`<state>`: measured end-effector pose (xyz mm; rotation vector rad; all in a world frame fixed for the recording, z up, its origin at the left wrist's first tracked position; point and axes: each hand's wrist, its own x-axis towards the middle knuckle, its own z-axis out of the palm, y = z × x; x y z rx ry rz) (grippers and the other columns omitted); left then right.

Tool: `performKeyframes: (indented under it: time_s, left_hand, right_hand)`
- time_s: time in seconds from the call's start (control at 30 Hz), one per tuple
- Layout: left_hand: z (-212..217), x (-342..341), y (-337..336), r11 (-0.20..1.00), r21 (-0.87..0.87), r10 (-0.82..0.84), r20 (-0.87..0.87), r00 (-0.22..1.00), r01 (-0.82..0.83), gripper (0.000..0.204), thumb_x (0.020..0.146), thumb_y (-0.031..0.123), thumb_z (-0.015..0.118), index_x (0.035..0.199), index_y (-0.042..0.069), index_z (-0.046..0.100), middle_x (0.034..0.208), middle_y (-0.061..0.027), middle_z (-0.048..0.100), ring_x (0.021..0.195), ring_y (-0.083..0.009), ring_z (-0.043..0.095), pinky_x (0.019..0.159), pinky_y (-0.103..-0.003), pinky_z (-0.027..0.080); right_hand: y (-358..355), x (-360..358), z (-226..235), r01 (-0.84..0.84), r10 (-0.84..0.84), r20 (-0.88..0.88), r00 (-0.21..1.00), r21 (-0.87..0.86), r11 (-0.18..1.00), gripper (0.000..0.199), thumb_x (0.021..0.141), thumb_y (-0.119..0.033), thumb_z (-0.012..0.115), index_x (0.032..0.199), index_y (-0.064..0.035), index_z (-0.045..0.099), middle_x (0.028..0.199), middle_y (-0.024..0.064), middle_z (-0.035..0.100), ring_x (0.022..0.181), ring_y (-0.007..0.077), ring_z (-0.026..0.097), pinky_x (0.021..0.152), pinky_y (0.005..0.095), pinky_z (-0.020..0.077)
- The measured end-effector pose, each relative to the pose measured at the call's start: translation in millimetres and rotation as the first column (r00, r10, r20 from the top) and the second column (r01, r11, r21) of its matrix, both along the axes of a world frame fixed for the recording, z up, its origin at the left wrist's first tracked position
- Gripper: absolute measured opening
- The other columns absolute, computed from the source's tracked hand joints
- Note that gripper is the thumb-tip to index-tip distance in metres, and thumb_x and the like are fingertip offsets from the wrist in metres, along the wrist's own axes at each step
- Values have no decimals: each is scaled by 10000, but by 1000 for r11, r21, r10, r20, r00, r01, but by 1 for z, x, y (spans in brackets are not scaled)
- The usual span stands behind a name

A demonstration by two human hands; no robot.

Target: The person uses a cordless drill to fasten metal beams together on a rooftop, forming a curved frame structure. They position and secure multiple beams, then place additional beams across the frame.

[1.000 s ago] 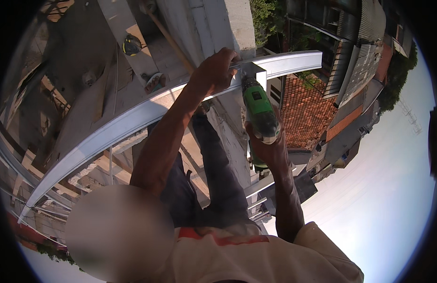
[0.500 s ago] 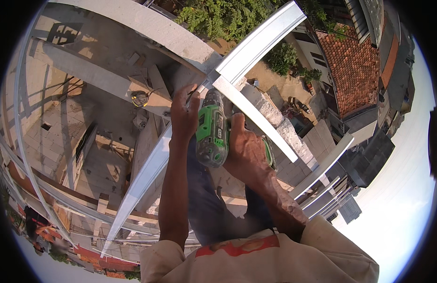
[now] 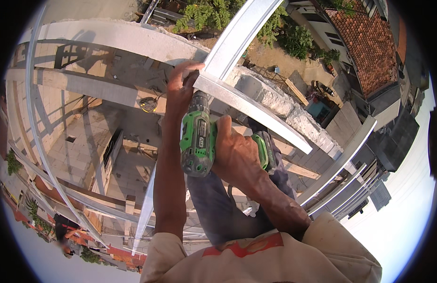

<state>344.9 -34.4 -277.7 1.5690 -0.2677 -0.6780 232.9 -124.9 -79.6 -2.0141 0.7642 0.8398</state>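
My right hand (image 3: 239,148) is wrapped around the handle of a green and black cordless drill (image 3: 198,141). The drill's chuck points away from me, towards the end of a silvery metal channel (image 3: 256,111) that slants down to the right. Another wide metal channel (image 3: 242,37) meets it at that end and runs up and away. My left hand (image 3: 179,89) is at this joint, just beyond the chuck, with index finger and thumb curled together against the metal. Whatever lies between those fingers is hidden, and the drill's tip is too.
A concrete beam (image 3: 119,40) crosses behind the joint, and a rough masonry wall top (image 3: 284,104) lies to the right. Far below are unfinished rooms and a yellow-black coiled item (image 3: 148,104). Another person (image 3: 65,231) is at lower left. A tiled roof (image 3: 360,52) stands at upper right.
The whole view has shifted, putting the joint and drill further left. My left hand has moved up beside the joint, its index finger now reaching the metal. My right hand keeps hold of the drill.
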Motion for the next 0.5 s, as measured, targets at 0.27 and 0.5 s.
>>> performKeyframes:
  time_s: [0.27, 0.5]
  left_hand:
    - [-16, -4, 0, 999, 23, -42, 191, 981, 39, 173, 974, 87, 614, 1108, 29, 706, 1112, -96, 657, 1068, -235, 640, 957, -363, 490]
    - [-20, -8, -3, 999, -46, 31, 116, 993, -26, 154, 988, 147, 642, 1068, 36, 713, 1074, -86, 654, 997, -214, 650, 898, -352, 506]
  right_hand:
    - [1, -4, 0, -57, 64, 80, 995, -88, 994, 531, 873, -246, 776, 1140, 14, 397, 789, 259, 691, 715, 439, 724, 614, 509, 557]
    - [0, 5, 4, -86, 92, 44, 995, -105, 991, 540, 864, -229, 787, 1152, 12, 400, 791, 248, 694, 723, 434, 727, 620, 501, 558]
